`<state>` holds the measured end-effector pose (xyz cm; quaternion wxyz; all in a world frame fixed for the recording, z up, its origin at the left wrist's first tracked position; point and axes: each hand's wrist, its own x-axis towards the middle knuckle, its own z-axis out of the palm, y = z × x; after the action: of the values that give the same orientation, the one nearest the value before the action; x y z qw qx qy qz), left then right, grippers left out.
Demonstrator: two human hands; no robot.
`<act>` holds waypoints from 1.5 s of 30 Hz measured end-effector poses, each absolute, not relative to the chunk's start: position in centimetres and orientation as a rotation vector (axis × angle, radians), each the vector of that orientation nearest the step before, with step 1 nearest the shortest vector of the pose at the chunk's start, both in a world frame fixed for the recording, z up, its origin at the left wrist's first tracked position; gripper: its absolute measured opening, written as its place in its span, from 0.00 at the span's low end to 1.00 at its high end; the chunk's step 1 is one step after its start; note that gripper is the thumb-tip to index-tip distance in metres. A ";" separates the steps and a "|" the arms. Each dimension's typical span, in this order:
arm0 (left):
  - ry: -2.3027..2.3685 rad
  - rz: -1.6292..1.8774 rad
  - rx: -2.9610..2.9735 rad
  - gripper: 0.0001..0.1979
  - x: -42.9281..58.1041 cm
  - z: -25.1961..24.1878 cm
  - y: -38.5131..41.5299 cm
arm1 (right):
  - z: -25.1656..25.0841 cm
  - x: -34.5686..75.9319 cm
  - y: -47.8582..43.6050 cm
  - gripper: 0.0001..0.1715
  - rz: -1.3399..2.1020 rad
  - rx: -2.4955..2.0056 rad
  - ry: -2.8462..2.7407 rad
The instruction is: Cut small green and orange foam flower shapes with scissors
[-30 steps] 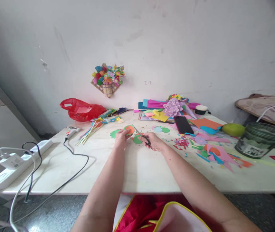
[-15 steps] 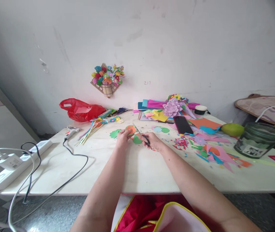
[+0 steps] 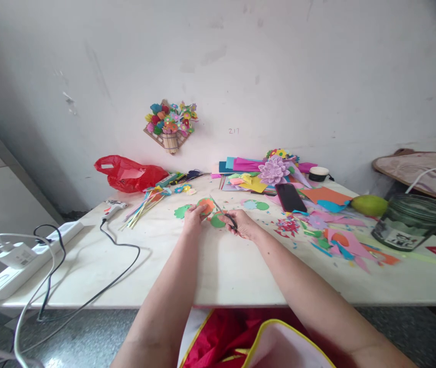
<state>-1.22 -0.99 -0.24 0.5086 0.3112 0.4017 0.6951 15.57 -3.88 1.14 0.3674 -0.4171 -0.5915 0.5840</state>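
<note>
My left hand (image 3: 194, 217) pinches a small orange piece (image 3: 207, 205) with green behind it, over the middle of the table. Close on its right, my right hand (image 3: 241, 225) is closed round the dark handles of scissors (image 3: 217, 205), whose blades point up and left beside the orange piece. A green scalloped piece (image 3: 182, 211) lies just left of my left hand. Another green piece (image 3: 218, 220) is between the two hands. Right of them lie a pale blue scalloped piece (image 3: 249, 204) and a green round (image 3: 262, 206).
A black phone (image 3: 290, 198), coloured scraps (image 3: 350, 243), a green fruit (image 3: 368, 205) and a glass jar (image 3: 413, 222) are on the right. At the left are a red bag (image 3: 129, 174), a glue gun (image 3: 114, 208), a cable and a power strip (image 3: 30, 260). Coloured sheets lie at the back.
The orange piece has turned slightly in my left hand, and more green shows around it. My right hand and the scissors have barely shifted.
</note>
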 end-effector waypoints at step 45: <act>0.949 1.681 0.759 0.10 -1.7 -0.3 -0.8 | 2.0 16.0 -4.4 0.10 1.574 -1.089 -1.490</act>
<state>-1.72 -0.82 -0.26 0.5088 0.3152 0.3940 0.6975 16.00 -4.41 2.02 0.3505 -0.4205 -0.5753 0.6077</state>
